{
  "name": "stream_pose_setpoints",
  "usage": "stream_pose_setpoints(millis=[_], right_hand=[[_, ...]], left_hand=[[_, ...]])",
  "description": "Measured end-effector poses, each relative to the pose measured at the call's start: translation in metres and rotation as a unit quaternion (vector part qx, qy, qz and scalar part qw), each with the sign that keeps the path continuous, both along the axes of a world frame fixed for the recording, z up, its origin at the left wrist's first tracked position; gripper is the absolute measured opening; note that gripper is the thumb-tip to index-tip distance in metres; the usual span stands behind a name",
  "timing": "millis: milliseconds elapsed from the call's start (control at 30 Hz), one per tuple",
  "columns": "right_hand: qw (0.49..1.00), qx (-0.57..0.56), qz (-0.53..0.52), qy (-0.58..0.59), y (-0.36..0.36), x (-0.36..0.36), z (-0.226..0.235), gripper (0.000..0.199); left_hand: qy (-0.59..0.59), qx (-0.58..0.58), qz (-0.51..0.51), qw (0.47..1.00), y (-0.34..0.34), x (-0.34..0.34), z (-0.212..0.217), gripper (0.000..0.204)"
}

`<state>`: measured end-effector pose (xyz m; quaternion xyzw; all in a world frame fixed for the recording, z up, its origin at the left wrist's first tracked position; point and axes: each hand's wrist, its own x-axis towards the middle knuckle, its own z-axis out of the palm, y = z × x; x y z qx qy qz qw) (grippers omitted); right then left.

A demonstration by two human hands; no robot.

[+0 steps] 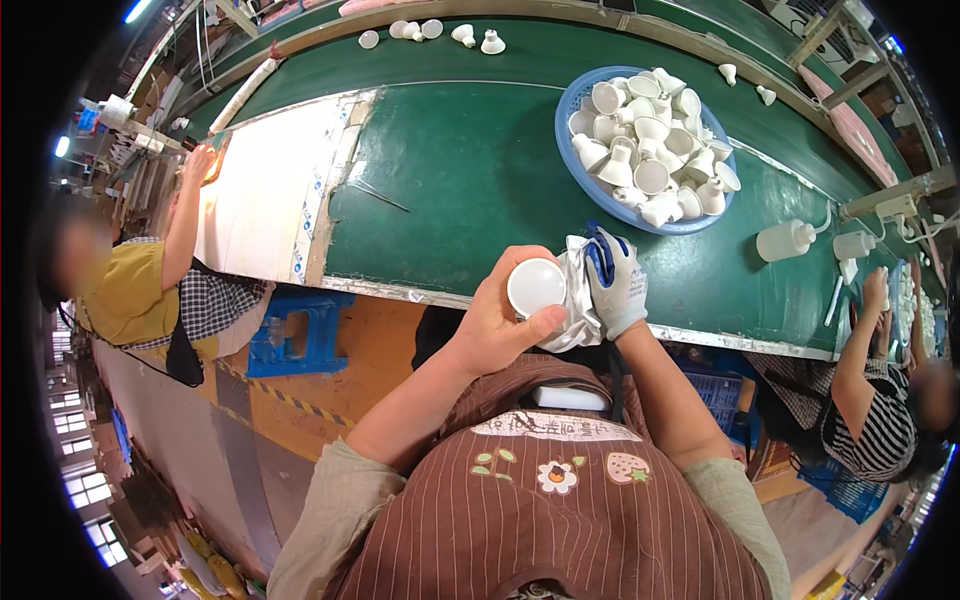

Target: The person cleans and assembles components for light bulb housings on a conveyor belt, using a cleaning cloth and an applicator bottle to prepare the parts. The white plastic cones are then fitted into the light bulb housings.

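Note:
My bare left hand is closed around a white spotlight bulb, its round frosted face turned up. Pressed against the bulb's right side is a crumpled white cloth. My right hand, in a white glove with blue on the fingers, grips that cloth. Both hands are close together over the near edge of the green worktable. Just beyond them stands a round blue basin, heaped with similar white bulbs.
Tweezers lie left of centre, beside a white board. Squeeze bottles stand at right. More bulbs rest along the far strip. A co-worker sits at left near a blue stool, another at right.

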<state>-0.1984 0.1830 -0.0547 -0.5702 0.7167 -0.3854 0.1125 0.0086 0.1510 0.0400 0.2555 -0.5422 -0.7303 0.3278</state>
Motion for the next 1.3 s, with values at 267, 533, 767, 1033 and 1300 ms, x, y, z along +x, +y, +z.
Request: stream_pose_setpoints(millis=[267, 533, 767, 1033, 1300], right_hand=[[1.000, -0.007, -0.004, -0.001, 0.000, -0.001, -0.003, 0.036], [1.000, 0.007, -0.006, -0.009, 0.000, -0.001, -0.003, 0.037], [1.000, 0.009, -0.002, -0.013, -0.001, -0.001, -0.005, 0.038], [1.000, 0.004, -0.008, -0.004, 0.001, -0.001, -0.007, 0.038], [1.000, 0.001, -0.003, 0.001, 0.000, -0.001, -0.005, 0.037]], left_hand=[[0.061, 0.182, 0.017, 0.981, 0.001, -0.002, 0.018, 0.046], [0.137, 0.273, 0.019, 0.952, 0.002, -0.006, 0.022, 0.028], [0.125, 0.226, 0.026, 0.966, 0.003, -0.010, 0.016, 0.010], [0.151, 0.256, 0.020, 0.955, -0.002, -0.007, 0.014, 0.010], [0.088, 0.175, 0.081, 0.977, 0.006, -0.013, 0.015, 0.008]])
